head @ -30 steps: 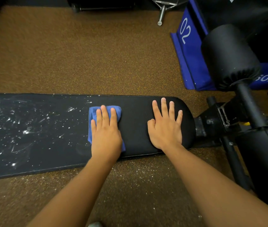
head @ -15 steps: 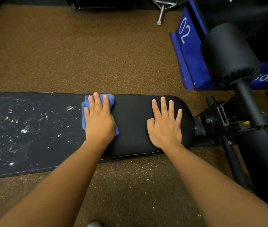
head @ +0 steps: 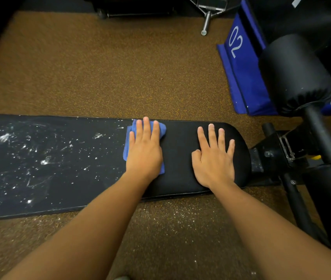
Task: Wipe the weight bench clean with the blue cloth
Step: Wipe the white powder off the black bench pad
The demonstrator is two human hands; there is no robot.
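Across the speckled brown floor [head: 100,77] lay the weight bench [head: 180,178], its long black pad running left to right and serving as the worktop. By my judgement the wiping was roughly a third done: the rounded right end looked clean and matte, while the whole left stretch was covered in white powder [head: 39,158] in smears and flecks, so most of the pad was left to clean. Some powder also dotted the floor along the near edge.

Beyond the bench's right end stood a black foam roller [head: 295,77] on its post, and behind it a blue soft box [head: 245,73] printed with a white "02"; further lettering low on its side was cut off, reading only "OF".

The right hand [head: 214,158] rested flat on the clean end, fingers spread, grip wide and holding nothing. The left hand [head: 144,150] pressed with straight fingers on the blue cloth [head: 129,138], which sat bunched on the pad near its far edge, right at the border between clean and dusty surface.
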